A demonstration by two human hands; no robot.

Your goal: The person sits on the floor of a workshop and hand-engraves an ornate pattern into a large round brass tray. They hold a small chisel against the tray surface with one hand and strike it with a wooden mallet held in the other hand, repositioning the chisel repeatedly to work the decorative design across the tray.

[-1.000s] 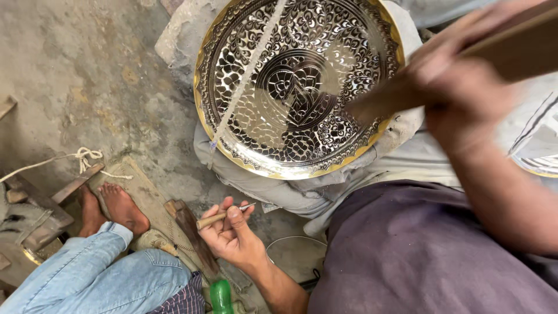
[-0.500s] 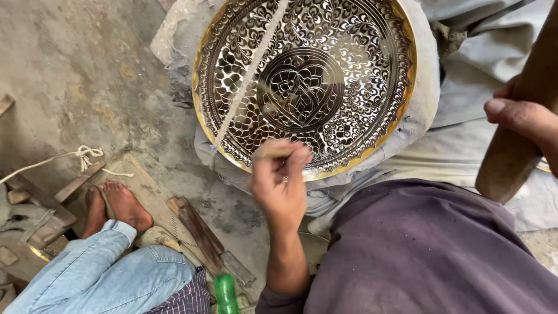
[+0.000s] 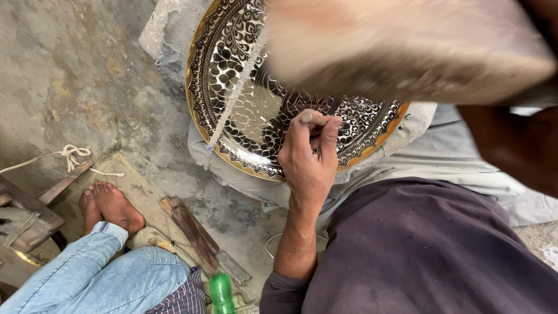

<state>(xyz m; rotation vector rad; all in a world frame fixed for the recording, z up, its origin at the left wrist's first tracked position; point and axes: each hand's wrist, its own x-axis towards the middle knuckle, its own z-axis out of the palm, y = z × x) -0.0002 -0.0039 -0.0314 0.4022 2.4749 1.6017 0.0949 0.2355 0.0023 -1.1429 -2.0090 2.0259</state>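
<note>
At the far left, a co-worker's bare feet and blue-jeaned leg rested on a mat on the concrete floor, well apart from your work; a green bottle stood near your left elbow. Your left hand was curled shut around a slim wooden-ended punch, fingers pressed together around its shaft, thumb alongside, forearm rising straight from your lap, wrist level. The tip was hidden behind your fingers, presumably seated on the ornate engraved metal tray, which lay tilted on a grey cloth-covered block just ahead of your knees. To do this step well, you needed the punch steady and its head clear of your fingertips. Above, a blurred wooden mallet filled the upper right; your right hand appeared only as a dark blur, so its grip could not be judged.
</note>
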